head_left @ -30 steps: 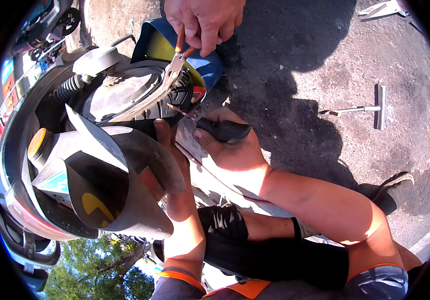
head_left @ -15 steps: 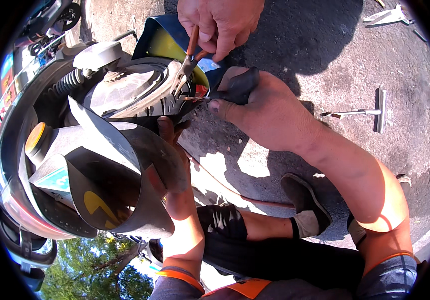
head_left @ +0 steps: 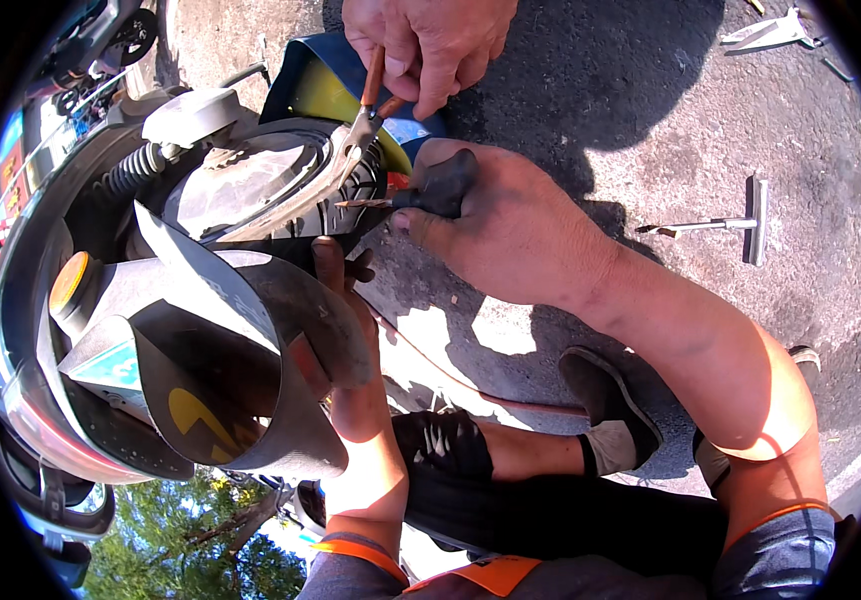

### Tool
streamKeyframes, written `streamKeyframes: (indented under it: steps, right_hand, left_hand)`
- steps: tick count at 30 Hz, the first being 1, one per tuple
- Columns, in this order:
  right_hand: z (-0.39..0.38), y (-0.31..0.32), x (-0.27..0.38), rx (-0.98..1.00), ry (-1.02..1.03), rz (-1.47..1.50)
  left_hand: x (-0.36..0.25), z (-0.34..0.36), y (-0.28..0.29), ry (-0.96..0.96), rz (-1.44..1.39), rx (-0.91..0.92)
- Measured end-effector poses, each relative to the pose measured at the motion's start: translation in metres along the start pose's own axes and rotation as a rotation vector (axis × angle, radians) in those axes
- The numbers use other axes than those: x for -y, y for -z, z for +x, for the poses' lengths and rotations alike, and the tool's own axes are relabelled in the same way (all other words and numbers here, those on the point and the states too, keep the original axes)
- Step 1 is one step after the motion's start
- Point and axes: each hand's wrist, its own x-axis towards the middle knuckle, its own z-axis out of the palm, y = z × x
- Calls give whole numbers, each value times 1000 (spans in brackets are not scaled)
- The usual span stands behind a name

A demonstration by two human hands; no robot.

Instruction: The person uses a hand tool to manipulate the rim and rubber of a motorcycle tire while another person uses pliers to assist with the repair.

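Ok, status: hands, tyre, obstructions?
Right hand holding black-handled tool, tip at tyre. Left hand beside tyre, partly hidden. Co-worker's hand close by, pliers at tyre edge.

Grey flap (head_left: 312, 295) partly hides left hand (head_left: 361, 305); hold uncertain.

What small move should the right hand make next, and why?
I would perhaps settle the tool tip gently against the tyre. The right hand grips the tool's black handle, and the tip points at the tyre, contact unclear. Slowness seems wise: the left hand is close by, and another person's hand holds pliers at the tyre.
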Motion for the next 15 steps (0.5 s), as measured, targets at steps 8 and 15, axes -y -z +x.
streamKeyframes:
  steps: [8,15]
  right_hand:
    - [-3,4,8,-12,-4,1]
    - [43,27,23,122,153,-379]
  left_hand:
    - [3,0,3,-17,13,-27]
    - [4,-3,9,-23,20,-54]
